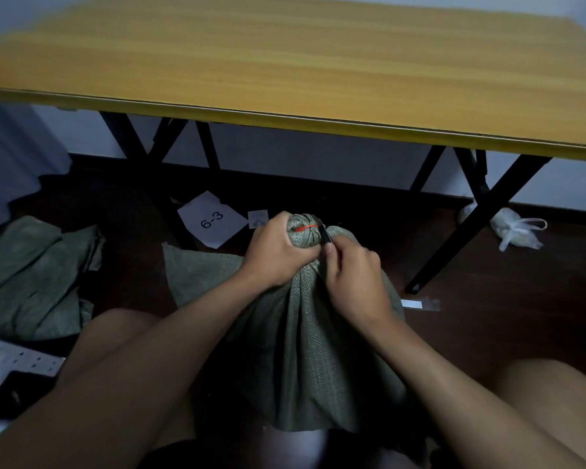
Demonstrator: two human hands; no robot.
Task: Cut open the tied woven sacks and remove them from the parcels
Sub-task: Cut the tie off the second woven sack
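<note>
My left hand (274,249) grips the gathered neck of the green woven sack (312,336) between my knees; my right hand (354,277) pinches a small blade (324,235) against the red tie (306,227), which I must slice next

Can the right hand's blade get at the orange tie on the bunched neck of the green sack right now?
Probably yes. The left hand grips the green woven sack's neck below the orange tie, leaving it exposed, and the right hand holds the dark blade right beside it.
</note>
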